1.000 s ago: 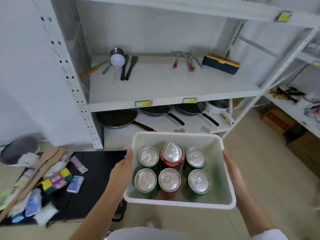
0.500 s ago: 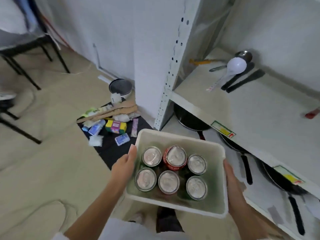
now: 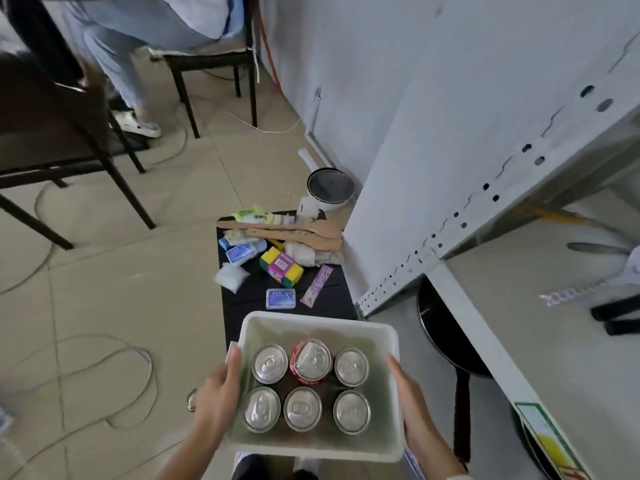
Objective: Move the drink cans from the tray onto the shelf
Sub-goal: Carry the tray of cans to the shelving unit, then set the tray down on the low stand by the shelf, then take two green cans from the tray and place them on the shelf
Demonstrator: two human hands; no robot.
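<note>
I hold a white plastic tray (image 3: 320, 322) low in the middle of the view. My left hand (image 3: 218, 398) grips its left wall and my right hand (image 3: 412, 407) grips its right wall. Several upright drink cans stand inside in two rows: a red can (image 3: 310, 360) in the back middle, silver-topped green cans such as the back left can (image 3: 269, 363) and the front right can (image 3: 351, 412) around it. The white metal shelf (image 3: 554, 341) lies to the right of the tray, its board bare near the front edge.
A black mat (image 3: 249, 296) on the floor ahead holds sponges, packets and wooden spatulas (image 3: 304, 233). A small pot (image 3: 330, 188) stands by the wall. Dark pans (image 3: 446, 341) sit under the shelf. Chairs (image 3: 211, 60), a seated person's legs and loose cables occupy the left floor.
My view has swung left and down, away from the shelf toward the floor and chairs. The tray stays in both hands with the cans unmoved inside.
</note>
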